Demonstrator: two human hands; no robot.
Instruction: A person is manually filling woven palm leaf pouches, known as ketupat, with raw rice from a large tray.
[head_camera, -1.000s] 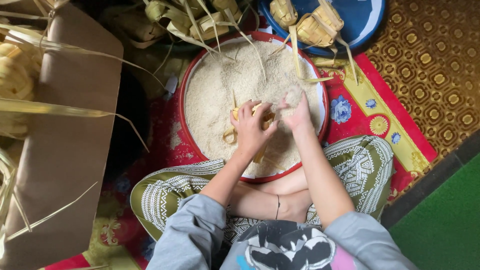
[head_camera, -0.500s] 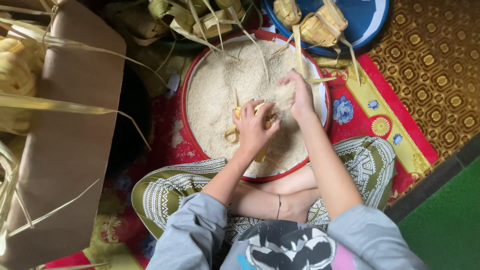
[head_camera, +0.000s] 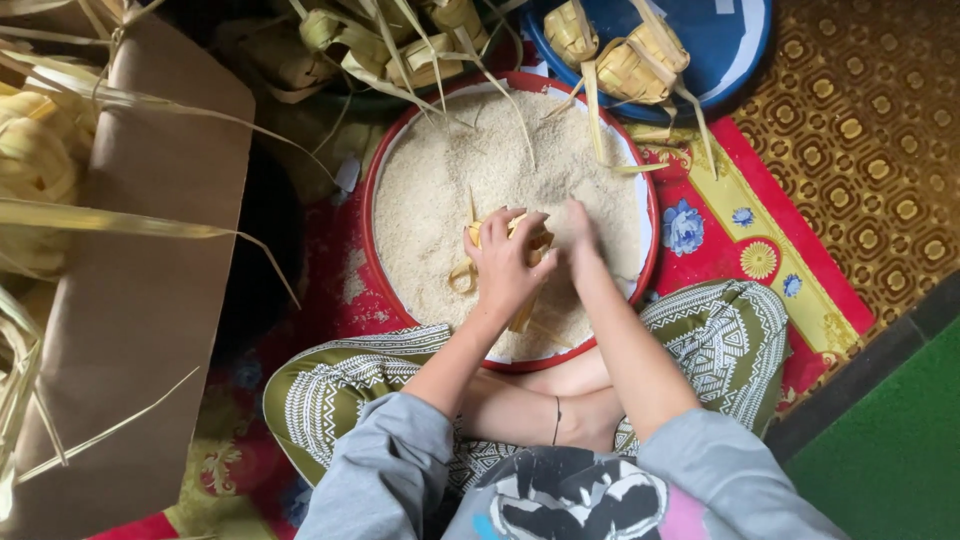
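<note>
A round red-rimmed tray (head_camera: 372, 232) full of white rice lies in front of my crossed legs. My left hand (head_camera: 503, 266) grips a small woven palm-leaf pouch (head_camera: 538, 247) over the rice near the tray's middle. My right hand (head_camera: 580, 232) is right beside it, fingers together and pointing down at the pouch's right side. Whether it holds rice I cannot tell. Loose leaf strips trail from the pouch onto the rice.
A blue plate (head_camera: 725, 45) with woven leaf pouches (head_camera: 630, 65) sits at the far right of the tray. More pouches (head_camera: 400, 45) lie behind the tray. A brown cardboard sheet (head_camera: 140, 300) and palm fronds are on the left. A patterned mat (head_camera: 760, 240) lies underneath.
My right hand came down from the far right of the rice to the pouch held in my left hand. The left hand stayed almost in place.
</note>
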